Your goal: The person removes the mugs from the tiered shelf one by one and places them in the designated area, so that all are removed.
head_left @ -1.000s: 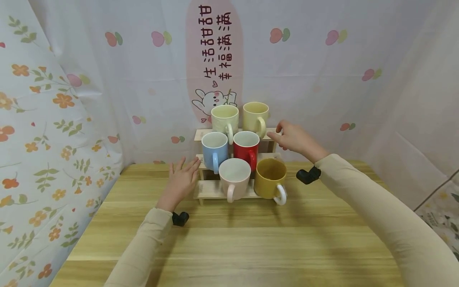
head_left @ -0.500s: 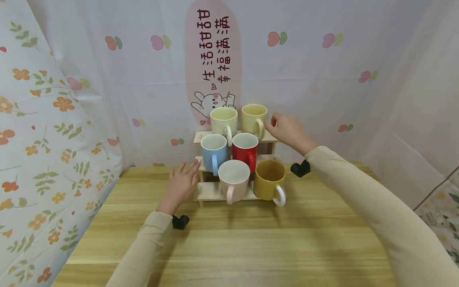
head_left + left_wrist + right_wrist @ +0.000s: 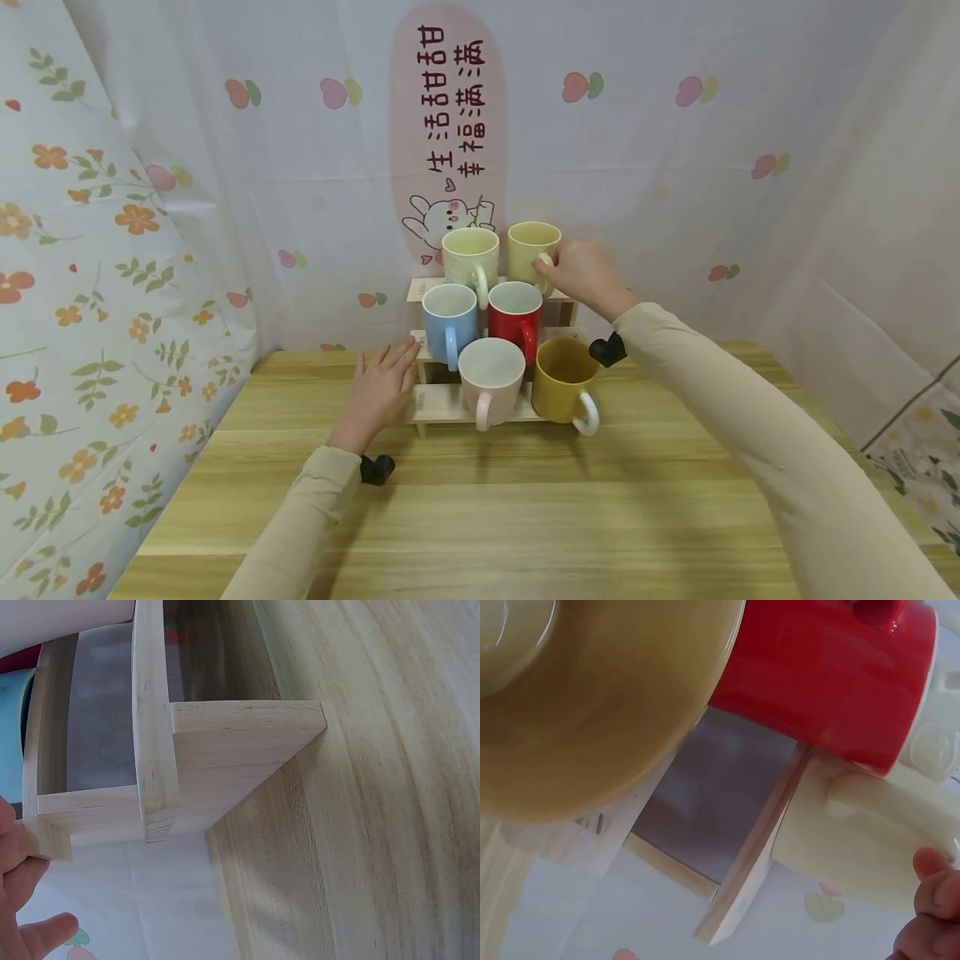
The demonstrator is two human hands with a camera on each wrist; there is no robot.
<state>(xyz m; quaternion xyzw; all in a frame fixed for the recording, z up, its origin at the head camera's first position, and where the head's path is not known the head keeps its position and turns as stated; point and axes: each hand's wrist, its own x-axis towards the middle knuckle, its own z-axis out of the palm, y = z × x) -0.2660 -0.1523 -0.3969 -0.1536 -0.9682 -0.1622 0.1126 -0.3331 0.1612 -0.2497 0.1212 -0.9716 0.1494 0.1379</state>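
A three-step wooden rack (image 3: 438, 403) bears several mugs. My right hand (image 3: 588, 271) is at the pale yellow mug (image 3: 527, 246) at the top right, thumb and curled fingers pinching its handle. In the right wrist view, that handle (image 3: 892, 810) shows with a fingertip against it. My left hand (image 3: 378, 392) rests its fairly straight fingers on the left end of the rack's middle step; in the left wrist view its thumb (image 3: 49, 934) stands apart. Beside the held mug is a pale green mug (image 3: 465, 258). Below are a blue mug (image 3: 446, 325) and a red mug (image 3: 510, 321).
On the lowest step stand a pink mug (image 3: 487, 392) and a mustard mug (image 3: 555, 398) with a white handle. The rack stands on a wood-grain table (image 3: 495, 517). A printed cloth (image 3: 315, 217) hangs close behind the rack.
My right hand has moved left to the pale yellow mug's handle and its fingers have closed on it. My left hand has stayed at the rack's end.
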